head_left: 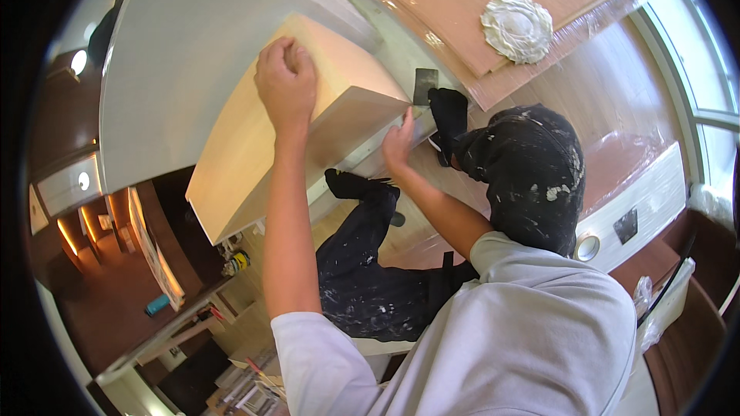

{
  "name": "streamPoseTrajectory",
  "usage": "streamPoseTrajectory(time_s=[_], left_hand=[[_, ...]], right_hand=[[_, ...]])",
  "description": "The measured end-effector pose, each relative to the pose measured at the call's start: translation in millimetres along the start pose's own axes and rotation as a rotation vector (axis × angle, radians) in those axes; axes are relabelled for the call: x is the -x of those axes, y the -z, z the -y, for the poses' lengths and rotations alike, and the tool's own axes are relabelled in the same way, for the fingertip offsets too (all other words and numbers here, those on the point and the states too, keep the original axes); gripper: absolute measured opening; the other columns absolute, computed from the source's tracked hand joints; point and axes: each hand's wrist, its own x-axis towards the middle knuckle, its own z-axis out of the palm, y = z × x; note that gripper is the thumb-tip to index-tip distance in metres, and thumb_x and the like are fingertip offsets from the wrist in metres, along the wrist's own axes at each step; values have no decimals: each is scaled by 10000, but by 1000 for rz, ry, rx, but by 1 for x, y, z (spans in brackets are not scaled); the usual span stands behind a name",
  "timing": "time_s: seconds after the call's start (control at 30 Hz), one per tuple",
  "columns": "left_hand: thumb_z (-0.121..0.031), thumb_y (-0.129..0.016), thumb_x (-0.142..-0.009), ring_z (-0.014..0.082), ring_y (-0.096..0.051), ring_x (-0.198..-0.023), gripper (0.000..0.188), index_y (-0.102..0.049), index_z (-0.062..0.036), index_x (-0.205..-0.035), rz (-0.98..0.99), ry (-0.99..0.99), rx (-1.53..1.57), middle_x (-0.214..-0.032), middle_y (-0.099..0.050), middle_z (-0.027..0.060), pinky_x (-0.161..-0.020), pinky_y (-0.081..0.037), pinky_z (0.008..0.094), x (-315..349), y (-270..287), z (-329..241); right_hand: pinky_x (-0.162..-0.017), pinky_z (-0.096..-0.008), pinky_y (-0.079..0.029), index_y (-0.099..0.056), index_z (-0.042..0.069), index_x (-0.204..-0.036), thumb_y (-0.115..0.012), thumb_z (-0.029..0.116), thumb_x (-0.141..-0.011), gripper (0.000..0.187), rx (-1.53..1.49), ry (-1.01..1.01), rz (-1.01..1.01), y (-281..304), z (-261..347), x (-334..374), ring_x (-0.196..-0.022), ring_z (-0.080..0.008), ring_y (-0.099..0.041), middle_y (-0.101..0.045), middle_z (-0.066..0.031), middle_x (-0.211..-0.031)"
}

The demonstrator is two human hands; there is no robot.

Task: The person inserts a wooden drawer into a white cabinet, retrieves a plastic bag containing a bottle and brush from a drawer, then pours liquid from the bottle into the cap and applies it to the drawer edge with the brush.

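Note:
A pale wooden box-like piece lies tilted in front of me, with flat faces meeting at sharp edges. My left hand is closed against its upper part, fingers curled in. Whatever those fingers hold, if anything, is hidden. At the piece's right corner, my right hand grips the edge, with one finger stretched up along it. Just beyond that corner is a small dark rectangular pad. My legs, in paint-spotted black trousers, are bent around the near side of the piece.
A large grey panel stands at the left. Plastic-wrapped wooden boards at the far right carry a crumpled white round bundle. A roll of tape rests on a wrapped white board. A yellow-black container stands at lower left.

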Motion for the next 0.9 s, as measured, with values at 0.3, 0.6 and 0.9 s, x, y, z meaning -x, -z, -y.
streamPoseTrajectory(time_s=[0.3, 0.6, 0.9], left_hand=[[-203, -651, -952, 347, -658, -1119, 268, -723, -19, -1132, -51, -39, -46, -1191, -716, 142, -1000, -497, 454, 2, 0, 4], [-213, -653, -942, 327, -658, -1085, 246, -730, -43, -1103, -84, -49, -40, -1164, -722, 109, -970, -486, 456, 3, -2, 3], [-216, -652, -938, 320, -659, -1072, 235, -725, -44, -1081, -106, -45, -27, -1154, -717, 107, -956, -481, 462, 3, -2, 3]], right_hand=[[-774, -403, -621, 29, 45, -1685, -501, -20, -887, 961, -56, -417, 374, -5, -50, -70, -1079, -387, -742, -478, -317, -1565], [-703, -396, -640, 72, -46, -1649, -566, 37, -912, 978, 243, 8, 289, -2, -102, -86, -890, -403, -780, -527, -353, -1499], [-637, -375, -630, -339, -55, -1561, -527, 38, -953, 644, -116, -313, 287, 24, -39, -85, -807, -298, -783, -610, -283, -1355]])
